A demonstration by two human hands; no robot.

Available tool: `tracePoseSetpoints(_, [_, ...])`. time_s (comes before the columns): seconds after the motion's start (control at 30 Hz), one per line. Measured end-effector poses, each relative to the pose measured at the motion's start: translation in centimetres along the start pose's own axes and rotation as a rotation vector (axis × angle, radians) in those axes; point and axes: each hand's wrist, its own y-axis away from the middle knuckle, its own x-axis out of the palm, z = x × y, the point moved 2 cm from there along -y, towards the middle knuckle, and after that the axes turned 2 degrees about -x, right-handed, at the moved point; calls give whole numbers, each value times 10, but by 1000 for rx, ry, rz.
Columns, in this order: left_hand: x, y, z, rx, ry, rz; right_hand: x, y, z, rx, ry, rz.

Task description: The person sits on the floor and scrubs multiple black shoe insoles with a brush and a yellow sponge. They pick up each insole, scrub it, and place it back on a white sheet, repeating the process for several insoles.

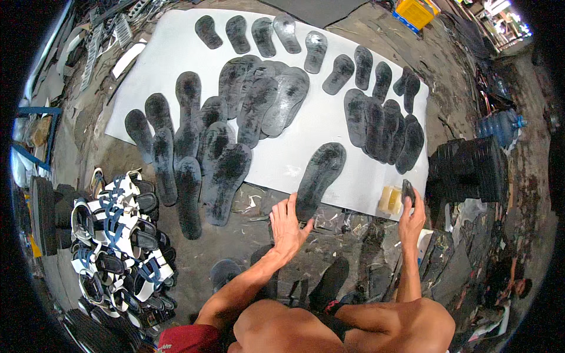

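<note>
A black shoe sole [322, 176] lies tilted over the near edge of a white sheet [282, 159]. Stretched out against its heel end, my left hand [286, 230] has the thumb at the lower edge and the fingers along the left side. At the right, my right hand [414, 219] is closed on a small dark flat piece [407, 189], whose exact kind I cannot make out. That piece is held upright beside a yellowish translucent container [390, 200] at the sheet's near right corner.
Several black soles [259, 100] overlap on the sheet, with smaller black pieces [285, 32] along its far side. A heap of white and dark sandals [118, 235] sits at the left. On the right stand a dark stack [468, 169] and a blue water bottle [499, 126].
</note>
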Motion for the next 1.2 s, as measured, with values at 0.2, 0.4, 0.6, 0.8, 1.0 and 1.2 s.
tracePoseSetpoints(0.2, [-3, -7, 1, -31, 54, -54, -5, 62, -15, -45, 483, 454])
tracePoseSetpoints(0.4, [-13, -38, 8, -62, 59, -138, -34, 37, 30, 68, -81, 215])
tracePoseSetpoints(0.6, [-7, -36, 9, -29, 80, -146, 58, -39, 123, -131, -412, 346])
tracePoseSetpoints(0.8, [-29, -1, 19, 33, 114, -197, 155, -80, 136, -461, -251, 179])
tracePoseSetpoints(1.0, [-64, 51, 46, -46, 93, -225, 169, -21, 150, -515, -74, 325])
tracePoseSetpoints(1.2, [-69, 61, 37, -93, 172, -238, 133, -25, 143, -447, -174, 341])
